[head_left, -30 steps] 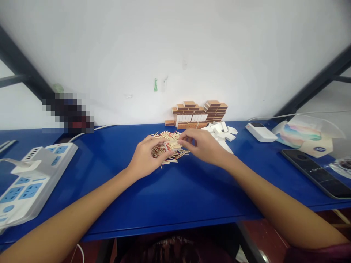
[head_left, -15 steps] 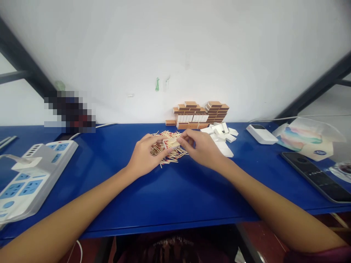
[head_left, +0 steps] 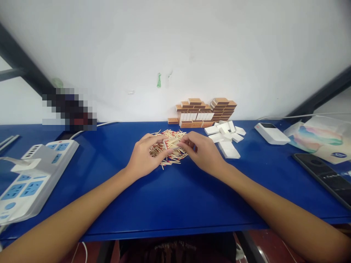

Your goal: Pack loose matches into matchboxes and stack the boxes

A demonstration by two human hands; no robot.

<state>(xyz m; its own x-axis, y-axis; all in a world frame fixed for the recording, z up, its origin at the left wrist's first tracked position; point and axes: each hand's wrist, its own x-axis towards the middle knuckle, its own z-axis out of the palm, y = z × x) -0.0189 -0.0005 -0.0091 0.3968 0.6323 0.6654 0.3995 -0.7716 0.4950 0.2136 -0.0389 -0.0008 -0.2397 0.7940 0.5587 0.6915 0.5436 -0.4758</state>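
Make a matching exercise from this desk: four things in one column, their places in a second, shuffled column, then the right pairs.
1. power strip
2. brown matchbox stack
3. loose matches
4. white box trays

A. against the wall
B. under both hands
C. far left of the table
D. just in front of the stack, right of the hands

Pairs: 1-C, 2-A, 3-B, 4-D

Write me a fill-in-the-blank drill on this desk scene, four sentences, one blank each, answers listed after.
1. Both hands, the left hand and the right hand, meet over a loose pile of ____.
2. The table top is coloured ____.
3. The stack of brown boxes stands against the ____.
4. The power strip lies on the person's ____ side.

Missing words: matches; blue; wall; left
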